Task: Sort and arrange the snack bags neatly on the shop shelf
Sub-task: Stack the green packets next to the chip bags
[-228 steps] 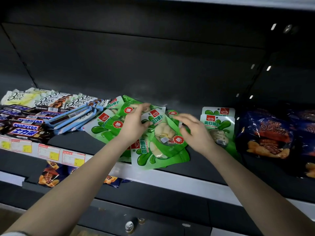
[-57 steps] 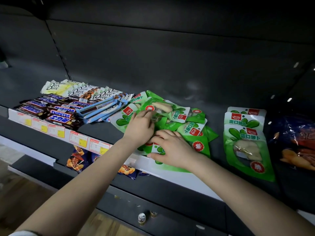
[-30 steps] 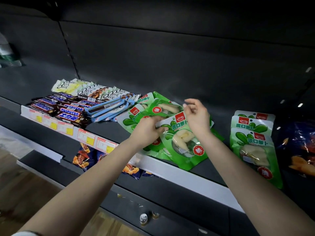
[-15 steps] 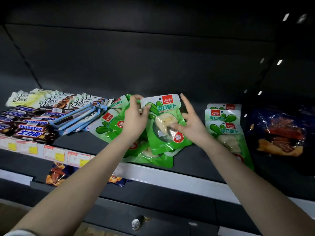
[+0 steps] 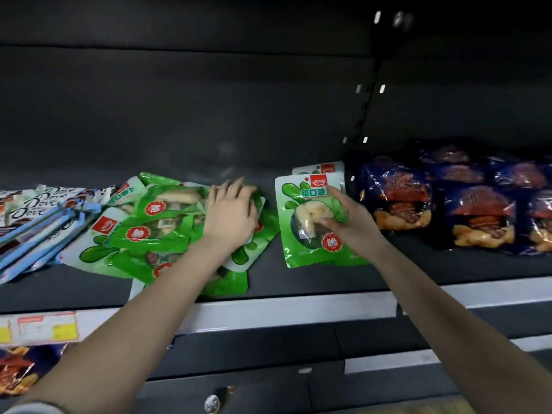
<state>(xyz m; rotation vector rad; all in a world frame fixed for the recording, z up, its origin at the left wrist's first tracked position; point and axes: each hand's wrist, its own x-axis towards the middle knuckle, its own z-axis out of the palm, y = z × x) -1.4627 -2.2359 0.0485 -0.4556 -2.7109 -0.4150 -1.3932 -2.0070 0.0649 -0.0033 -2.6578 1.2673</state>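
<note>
Right hand (image 5: 349, 225) grips the green bag (image 5: 304, 222) by its right side: thumb on the clear window, forefinger laid up toward the label. Your other fingers are hidden at the edge, so how far they wrap cannot be told.

- The bag lies face up on the shelf (image 5: 298, 282), label to the back. It covers a matching bag (image 5: 316, 168) whose top edge peeks out behind.
- This small stack sits between the loose heap (image 5: 161, 231) and the dark blue bags (image 5: 400, 201), just beside the latter. Likely reason: like goes with like, in its own lane.
- Left hand (image 5: 231, 213) holds nothing. It lies palm down on the heap, fingers spread and fairly straight. My guess is you are pinning the slick bags so they do not slide, or feeling for the next one.
- The heap is disordered: bags overlap at all angles, some labels sideways, one low bag reaching toward the white front rail (image 5: 283, 312).
- Chocolate bars (image 5: 35, 201) lie at the left and crowd the heap's edge.

Judgement: you are setting this bag square on the stack, and most of the heap is left to sort. Line up its lower edge with the bag beneath before letting go, since glossy film slips easily.
</note>
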